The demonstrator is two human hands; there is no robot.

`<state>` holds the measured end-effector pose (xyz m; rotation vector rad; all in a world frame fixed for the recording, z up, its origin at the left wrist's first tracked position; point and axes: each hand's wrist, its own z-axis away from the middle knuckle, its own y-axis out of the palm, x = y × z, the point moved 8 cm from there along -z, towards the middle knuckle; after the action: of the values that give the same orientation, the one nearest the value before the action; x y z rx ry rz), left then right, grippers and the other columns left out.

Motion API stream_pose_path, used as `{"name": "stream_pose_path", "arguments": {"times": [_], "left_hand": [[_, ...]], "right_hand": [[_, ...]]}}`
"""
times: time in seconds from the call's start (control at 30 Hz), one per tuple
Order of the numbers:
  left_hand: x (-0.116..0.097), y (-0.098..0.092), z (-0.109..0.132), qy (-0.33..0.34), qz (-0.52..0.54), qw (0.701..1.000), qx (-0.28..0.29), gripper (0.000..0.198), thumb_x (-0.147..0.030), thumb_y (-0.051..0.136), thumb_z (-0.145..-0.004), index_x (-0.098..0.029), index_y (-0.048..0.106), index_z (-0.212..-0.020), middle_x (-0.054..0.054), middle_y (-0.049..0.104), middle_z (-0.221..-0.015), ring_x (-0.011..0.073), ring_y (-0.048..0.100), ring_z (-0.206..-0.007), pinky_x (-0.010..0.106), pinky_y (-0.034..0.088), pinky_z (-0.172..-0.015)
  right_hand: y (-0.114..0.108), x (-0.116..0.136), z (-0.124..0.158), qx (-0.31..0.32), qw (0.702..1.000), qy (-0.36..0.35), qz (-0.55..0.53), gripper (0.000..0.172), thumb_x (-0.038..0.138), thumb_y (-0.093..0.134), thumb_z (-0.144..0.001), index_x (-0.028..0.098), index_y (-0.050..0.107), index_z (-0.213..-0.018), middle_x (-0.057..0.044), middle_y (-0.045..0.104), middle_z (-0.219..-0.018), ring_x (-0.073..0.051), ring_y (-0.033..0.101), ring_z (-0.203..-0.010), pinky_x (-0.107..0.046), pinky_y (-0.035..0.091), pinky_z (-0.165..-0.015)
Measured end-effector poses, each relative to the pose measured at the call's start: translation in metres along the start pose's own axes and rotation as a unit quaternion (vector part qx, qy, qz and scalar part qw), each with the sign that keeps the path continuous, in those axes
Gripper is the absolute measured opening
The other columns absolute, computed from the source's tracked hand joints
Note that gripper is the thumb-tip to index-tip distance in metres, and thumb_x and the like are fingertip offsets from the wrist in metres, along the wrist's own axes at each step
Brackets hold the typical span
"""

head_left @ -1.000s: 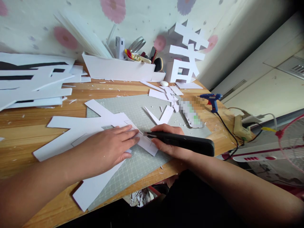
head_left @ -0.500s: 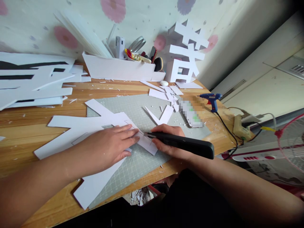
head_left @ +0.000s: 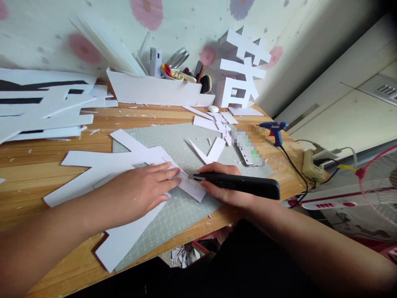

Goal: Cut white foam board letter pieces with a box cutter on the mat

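A large white foam board shape (head_left: 124, 157) with thin drawn lines lies across the grey cutting mat (head_left: 161, 231). My left hand (head_left: 144, 190) rests flat on the board, fingers stretched toward its right arm. In my right hand (head_left: 221, 182) is a black utility knife (head_left: 248, 185), its tip touching or just over a drawn line on that arm, close beside my left fingertips. Loose white strips (head_left: 216, 150) lie on the mat beyond my right hand.
A blue glue gun (head_left: 275, 129) with a black cable lies at the right. Stacked white boards (head_left: 46, 111) fill the left back. Behind are a white organizer box (head_left: 155, 90) and a white cut-out structure (head_left: 231, 91). A pink fan (head_left: 380, 182) stands right.
The black knife's handle has tipped up slightly and its tip sits a little differently on the drawn line. My left hand stays on the board. The view has shifted slightly.
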<state>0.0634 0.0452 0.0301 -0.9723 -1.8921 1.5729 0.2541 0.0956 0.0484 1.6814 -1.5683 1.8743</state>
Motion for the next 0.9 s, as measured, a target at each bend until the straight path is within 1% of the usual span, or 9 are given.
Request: {"name": "stream_pose_path", "arguments": {"times": [0.13, 0.23, 0.47, 0.63, 0.77, 0.9], "left_hand": [[-0.0031, -0.0021, 0.0000, 0.018, -0.023, 0.999, -0.017, 0.039, -0.031, 0.049, -0.110, -0.019, 0.067, -0.142, 0.008, 0.066, -0.153, 0.0312, 0.057, -0.145, 0.043, 0.047, -0.120], [-0.0048, -0.0043, -0.0001, 0.025, -0.033, 0.999, -0.022, 0.039, -0.031, 0.048, -0.110, -0.018, 0.068, -0.140, 0.010, 0.066, -0.152, 0.0316, 0.059, -0.143, 0.042, 0.047, -0.118], [-0.0032, -0.0038, 0.0009, 0.020, -0.021, 0.999, -0.029, 0.040, -0.032, 0.049, -0.110, -0.019, 0.066, -0.143, 0.008, 0.066, -0.153, 0.0299, 0.057, -0.145, 0.040, 0.044, -0.121], [-0.0031, -0.0019, 0.0008, 0.024, -0.030, 0.999, -0.015, 0.040, -0.032, 0.048, -0.111, -0.019, 0.067, -0.143, 0.008, 0.065, -0.153, 0.0311, 0.058, -0.145, 0.042, 0.046, -0.120], [-0.0010, -0.0019, 0.0011, 0.013, -0.013, 1.000, -0.014, 0.040, -0.033, 0.049, -0.110, -0.021, 0.065, -0.145, 0.007, 0.064, -0.155, 0.0294, 0.056, -0.147, 0.042, 0.045, -0.121], [-0.0008, 0.0006, 0.0014, 0.012, -0.017, 1.000, -0.003, 0.041, -0.033, 0.049, -0.110, -0.021, 0.065, -0.146, 0.006, 0.063, -0.156, 0.0298, 0.055, -0.148, 0.043, 0.046, -0.122]], "right_hand": [[-0.0030, 0.0009, -0.0021, -0.017, 1.000, 0.005, -0.008, 0.023, 0.035, 0.075, -0.092, 0.023, 0.075, -0.111, -0.003, 0.080, -0.098, -0.016, 0.073, -0.084, -0.028, 0.058, -0.077], [-0.0049, 0.0027, -0.0033, -0.029, 1.000, 0.000, -0.012, 0.023, 0.035, 0.074, -0.092, 0.022, 0.075, -0.111, -0.004, 0.081, -0.100, -0.017, 0.074, -0.087, -0.029, 0.059, -0.079], [-0.0013, 0.0050, -0.0050, -0.009, 1.000, -0.009, -0.007, 0.023, 0.036, 0.074, -0.093, 0.022, 0.075, -0.110, -0.003, 0.080, -0.098, -0.015, 0.073, -0.084, -0.027, 0.057, -0.077], [-0.0020, 0.0031, -0.0049, -0.016, 1.000, -0.010, -0.010, 0.022, 0.034, 0.073, -0.093, 0.022, 0.075, -0.110, -0.003, 0.080, -0.098, -0.015, 0.073, -0.085, -0.026, 0.057, -0.078], [-0.0012, 0.0023, -0.0047, -0.008, 1.000, -0.005, -0.005, 0.021, 0.035, 0.073, -0.093, 0.022, 0.074, -0.110, -0.003, 0.080, -0.099, -0.015, 0.073, -0.086, -0.026, 0.057, -0.078], [-0.0009, 0.0047, -0.0046, -0.006, 1.000, -0.009, -0.004, 0.021, 0.035, 0.072, -0.094, 0.022, 0.074, -0.110, -0.003, 0.080, -0.098, -0.015, 0.073, -0.086, -0.027, 0.057, -0.078]]}}
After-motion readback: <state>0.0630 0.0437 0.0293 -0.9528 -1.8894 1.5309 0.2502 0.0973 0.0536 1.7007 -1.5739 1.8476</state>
